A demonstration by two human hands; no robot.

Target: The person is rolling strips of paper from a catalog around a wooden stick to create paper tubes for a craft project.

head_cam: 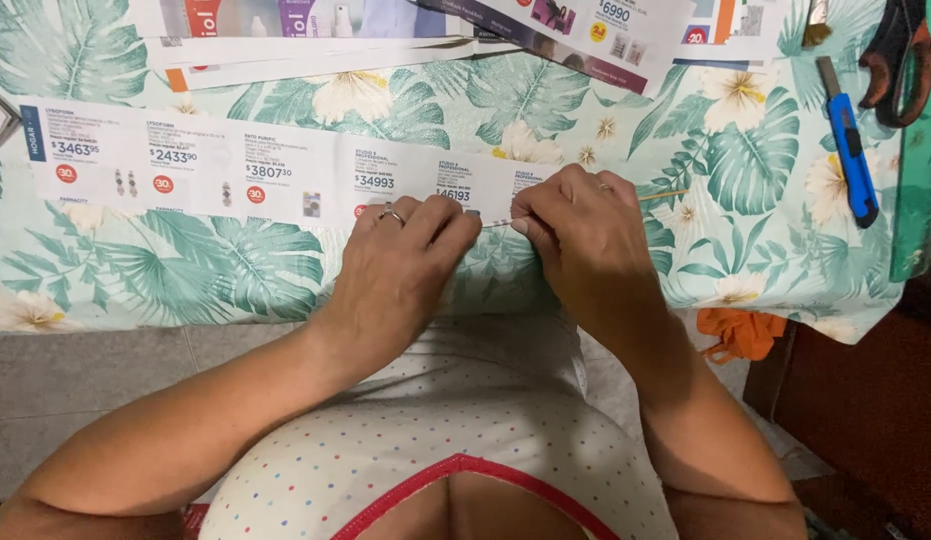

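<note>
Long glossy paper strip (pixel 265 165), cut from a catalogue, lies flat across leaf-print tablecloth (pixel 185 270), its right end at near table edge. More catalogue pages (pixel 405 30) far side; blue utility knife (pixel 850 150) & scissors (pixel 895 60) far right. Left hand (pixel 400 265) & right hand (pixel 580 225), knuckles up, fingertips pinched shut on strip's right end.

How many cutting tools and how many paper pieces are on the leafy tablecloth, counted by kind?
Long paper strip, held by left hand and right hand: 1
Blue utility knife: 1
Scissors: 1
Catalogue sheets: overlapping, no exact count
Total countable: 3
</note>
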